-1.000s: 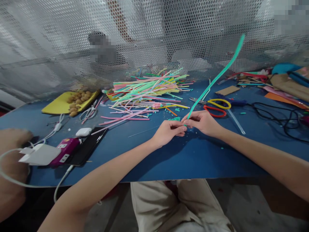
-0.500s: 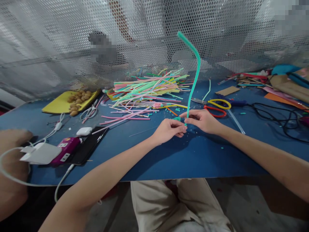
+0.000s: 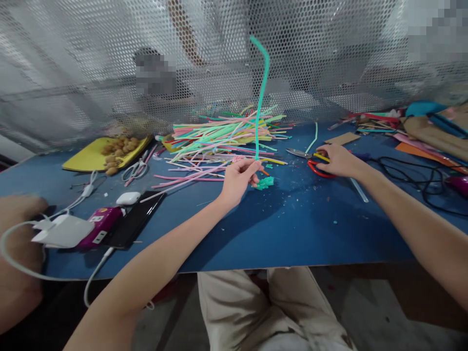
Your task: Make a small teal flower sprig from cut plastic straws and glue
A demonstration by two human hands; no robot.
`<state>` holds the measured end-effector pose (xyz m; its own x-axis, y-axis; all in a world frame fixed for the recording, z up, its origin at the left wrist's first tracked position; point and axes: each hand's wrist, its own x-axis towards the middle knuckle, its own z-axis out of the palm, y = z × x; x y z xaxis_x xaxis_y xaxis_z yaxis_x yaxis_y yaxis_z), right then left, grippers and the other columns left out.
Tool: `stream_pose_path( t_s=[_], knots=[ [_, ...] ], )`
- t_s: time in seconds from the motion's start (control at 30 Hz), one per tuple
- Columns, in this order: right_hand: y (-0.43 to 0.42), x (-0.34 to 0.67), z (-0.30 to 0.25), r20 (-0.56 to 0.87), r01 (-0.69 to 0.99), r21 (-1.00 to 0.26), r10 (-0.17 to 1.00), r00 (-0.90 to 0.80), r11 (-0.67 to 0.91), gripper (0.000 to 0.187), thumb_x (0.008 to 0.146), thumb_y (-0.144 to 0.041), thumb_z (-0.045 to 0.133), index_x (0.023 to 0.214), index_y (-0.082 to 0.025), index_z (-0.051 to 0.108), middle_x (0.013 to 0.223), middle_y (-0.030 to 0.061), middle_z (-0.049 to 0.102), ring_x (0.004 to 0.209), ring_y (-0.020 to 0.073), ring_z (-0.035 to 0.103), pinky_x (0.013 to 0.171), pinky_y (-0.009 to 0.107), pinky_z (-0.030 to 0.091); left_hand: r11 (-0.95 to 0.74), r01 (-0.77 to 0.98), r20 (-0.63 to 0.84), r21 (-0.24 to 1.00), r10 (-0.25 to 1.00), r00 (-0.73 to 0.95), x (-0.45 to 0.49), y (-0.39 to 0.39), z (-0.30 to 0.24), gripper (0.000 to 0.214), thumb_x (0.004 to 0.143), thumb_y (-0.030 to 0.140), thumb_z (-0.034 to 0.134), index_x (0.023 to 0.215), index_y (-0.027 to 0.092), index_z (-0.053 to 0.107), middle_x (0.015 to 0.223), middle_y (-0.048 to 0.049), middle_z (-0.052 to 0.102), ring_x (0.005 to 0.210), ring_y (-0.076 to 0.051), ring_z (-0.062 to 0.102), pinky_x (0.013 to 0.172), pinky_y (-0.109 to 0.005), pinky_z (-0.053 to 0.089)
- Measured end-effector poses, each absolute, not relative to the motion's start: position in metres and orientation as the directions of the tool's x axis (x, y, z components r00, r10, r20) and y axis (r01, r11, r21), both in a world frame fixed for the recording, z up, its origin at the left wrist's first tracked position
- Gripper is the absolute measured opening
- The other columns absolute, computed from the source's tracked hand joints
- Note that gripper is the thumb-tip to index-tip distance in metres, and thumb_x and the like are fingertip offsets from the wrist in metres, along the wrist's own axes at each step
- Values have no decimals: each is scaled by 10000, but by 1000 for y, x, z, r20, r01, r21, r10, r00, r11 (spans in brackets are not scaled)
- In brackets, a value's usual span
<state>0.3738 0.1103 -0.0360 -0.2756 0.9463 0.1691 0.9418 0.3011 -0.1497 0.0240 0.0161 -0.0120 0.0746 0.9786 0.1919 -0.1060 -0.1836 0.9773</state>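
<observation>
My left hand [image 3: 239, 179] pinches the lower end of a green pipe cleaner [image 3: 262, 87], which stands upright with its top bent to the left. Just under those fingertips is a small green bundle of short pipe cleaner pieces [image 3: 265, 183]; whether it touches the hand I cannot tell. To the right, my right hand [image 3: 338, 160] has its fingers closed around the handles of a pair of scissors [image 3: 309, 156] with one yellow and one red loop. The scissors lie on the table, blades pointing left.
A heap of coloured pipe cleaners [image 3: 219, 131] lies against the perforated metal screen [image 3: 226, 58]. At left are a phone [image 3: 133, 224], a purple power strip [image 3: 100, 224], a white charger [image 3: 64, 229] and a yellow sheet [image 3: 84, 156] with brown lumps. Another person's arm [image 3: 18, 258] rests at far left.
My right hand has let go of the pipe cleaner and moved right onto the scissors' handles. My left hand has risen slightly leftward with the pipe cleaner.
</observation>
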Motion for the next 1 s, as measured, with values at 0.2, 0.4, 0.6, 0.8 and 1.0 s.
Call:
stream_pose_path(
  t_s=[0.2, 0.4, 0.6, 0.8, 1.0],
  knots=[
    [102, 361, -35, 182, 966, -98, 959, -218, 239, 573, 707, -278, 713, 1242, -127, 578, 1082, 195, 702, 967, 329, 666, 800, 400, 512, -228, -121, 232, 966, 973, 15, 15, 28, -15, 327, 802, 452, 822, 950, 167, 763, 901, -55, 765, 488, -37, 528, 411, -177, 445],
    [87, 353, -11, 375, 947, -270, 925, -62, 173, 397, 714, -527, 774, 894, -209, 620, 777, 91, 704, 742, 272, 662, 718, 404, 511, -264, -153, 270, 952, 963, 19, 14, 31, -14, 304, 812, 445, 817, 958, 181, 775, 865, -37, 759, 477, -33, 507, 421, -184, 422],
    [60, 330, 4, 443, 726, -586, 893, -82, 358, 400, 752, -556, 770, 925, -211, 663, 689, 48, 679, 595, 195, 580, 594, 361, 435, -280, -176, 286, 944, 958, 9, 15, 29, -7, 351, 797, 479, 826, 985, 189, 765, 884, -41, 782, 508, -40, 533, 486, -194, 449],
    [34, 313, 15, 302, 666, -653, 931, -207, 360, 506, 729, -670, 760, 629, -221, 549, 553, 4, 509, 537, 153, 458, 520, 332, 341, -233, -167, 245, 958, 968, 53, 16, 24, -7, 362, 803, 500, 818, 967, 183, 757, 835, -31, 769, 521, -41, 550, 503, -185, 460],
    [29, 309, 10, 210, 610, -708, 930, -301, 357, 520, 740, -710, 758, 747, -240, 534, 604, -13, 536, 551, 151, 455, 530, 322, 365, -233, -178, 246, 956, 968, 56, 16, 23, -7, 352, 805, 493, 820, 959, 183, 752, 862, -32, 776, 527, -41, 560, 506, -181, 470]
  ],
)
